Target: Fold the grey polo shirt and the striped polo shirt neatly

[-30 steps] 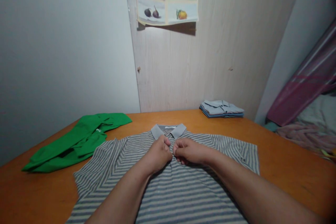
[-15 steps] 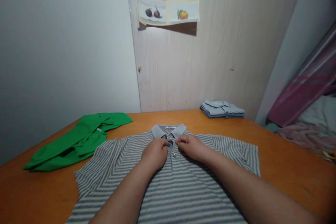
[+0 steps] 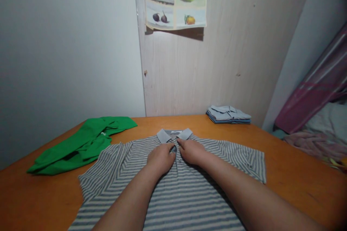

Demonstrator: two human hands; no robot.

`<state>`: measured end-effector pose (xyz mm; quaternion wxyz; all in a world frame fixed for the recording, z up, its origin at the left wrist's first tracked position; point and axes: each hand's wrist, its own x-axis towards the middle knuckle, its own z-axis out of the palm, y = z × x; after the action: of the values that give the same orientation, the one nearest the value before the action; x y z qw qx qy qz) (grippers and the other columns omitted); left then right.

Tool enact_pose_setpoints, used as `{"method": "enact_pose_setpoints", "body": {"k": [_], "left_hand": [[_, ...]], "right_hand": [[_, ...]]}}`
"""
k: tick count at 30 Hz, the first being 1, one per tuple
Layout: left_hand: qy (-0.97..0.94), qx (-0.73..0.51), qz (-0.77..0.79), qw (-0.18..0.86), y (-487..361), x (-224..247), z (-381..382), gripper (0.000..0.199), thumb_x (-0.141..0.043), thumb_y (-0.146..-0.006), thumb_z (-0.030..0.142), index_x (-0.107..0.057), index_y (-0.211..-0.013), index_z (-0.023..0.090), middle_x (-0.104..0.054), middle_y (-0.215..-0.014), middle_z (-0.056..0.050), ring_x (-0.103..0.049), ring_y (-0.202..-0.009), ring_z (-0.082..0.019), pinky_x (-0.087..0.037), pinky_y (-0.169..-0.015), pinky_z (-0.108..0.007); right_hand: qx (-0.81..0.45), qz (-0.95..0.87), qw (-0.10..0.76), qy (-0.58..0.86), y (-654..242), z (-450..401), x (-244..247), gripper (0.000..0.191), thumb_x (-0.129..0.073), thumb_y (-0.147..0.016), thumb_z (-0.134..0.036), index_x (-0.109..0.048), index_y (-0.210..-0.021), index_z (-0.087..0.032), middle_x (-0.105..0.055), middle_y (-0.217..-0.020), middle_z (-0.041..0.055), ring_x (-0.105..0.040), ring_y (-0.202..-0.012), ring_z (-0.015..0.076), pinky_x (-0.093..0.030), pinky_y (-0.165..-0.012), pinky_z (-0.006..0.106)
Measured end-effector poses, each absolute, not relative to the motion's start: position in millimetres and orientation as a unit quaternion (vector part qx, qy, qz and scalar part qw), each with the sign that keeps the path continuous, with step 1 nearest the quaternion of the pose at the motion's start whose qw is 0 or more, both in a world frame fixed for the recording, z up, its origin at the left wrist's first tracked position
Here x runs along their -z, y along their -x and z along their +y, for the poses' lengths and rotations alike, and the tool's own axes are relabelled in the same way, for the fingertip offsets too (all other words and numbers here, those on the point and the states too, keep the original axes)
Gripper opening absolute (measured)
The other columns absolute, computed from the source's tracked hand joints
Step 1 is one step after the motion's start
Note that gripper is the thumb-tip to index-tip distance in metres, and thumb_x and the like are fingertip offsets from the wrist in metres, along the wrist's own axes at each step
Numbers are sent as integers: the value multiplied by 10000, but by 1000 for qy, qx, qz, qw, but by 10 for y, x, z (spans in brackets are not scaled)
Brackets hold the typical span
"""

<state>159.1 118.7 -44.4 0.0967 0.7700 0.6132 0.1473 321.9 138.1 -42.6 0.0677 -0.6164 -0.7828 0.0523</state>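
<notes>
**Ana:** Both hands have slid up the placket since a second ago. The fists that were bunched together lower on the chest now sit right under the collar (image 3: 174, 134) of the striped polo shirt (image 3: 173, 187), and the view has tipped down a touch.

**Ben:** Look at how the left hand (image 3: 159, 157) is set. Fingers curled, tips pressed together on the cloth at the button strip, just left of the opening. The right hand (image 3: 191, 150) mirrors it from the other side, fingertips pinched on the fabric edge. Both are closed on the shirt, then, not loose above it.

**Ana:** And the two sets of fingertips almost meet at the centre line. That placement reads like holding both edges of the placket against each other, which would explain why the knuckles face in.

**Ben:** The shirt itself lies front up, spread flat on the orange table (image 3: 292, 166), sleeves out to each side, collar pointing away from the person. So the grip sits at the far, upper middle of the garment, with most of the body of it running back under the forearms.

**Ana:** Whether a button is between those fingers, nobody can tell from here; the hands cover it.

**Ben:** Around it: a green shirt (image 3: 81, 142) lying rumpled at the left, well apart from the hands, and a folded blue shirt (image 3: 228, 114) at the back by the wooden panel. A fruit poster (image 3: 176, 1) hangs above.
</notes>
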Motion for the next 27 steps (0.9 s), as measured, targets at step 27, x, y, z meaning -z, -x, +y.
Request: {"method": "enact_pose_setpoints", "body": {"k": [27], "left_hand": [[-763, -214, 601, 104, -1566, 586, 1245, 306, -513, -845, 220, -738, -1042, 286, -740, -1101, -41, -665, -990, -224, -439, -768, -274]], "right_hand": [[-138, -797, 214, 547, -3331, 1363, 583, 231, -594, -857, -340, -749, -1012, -266, -753, -943, 20, -651, -861, 177, -384, -706, 253]]}}
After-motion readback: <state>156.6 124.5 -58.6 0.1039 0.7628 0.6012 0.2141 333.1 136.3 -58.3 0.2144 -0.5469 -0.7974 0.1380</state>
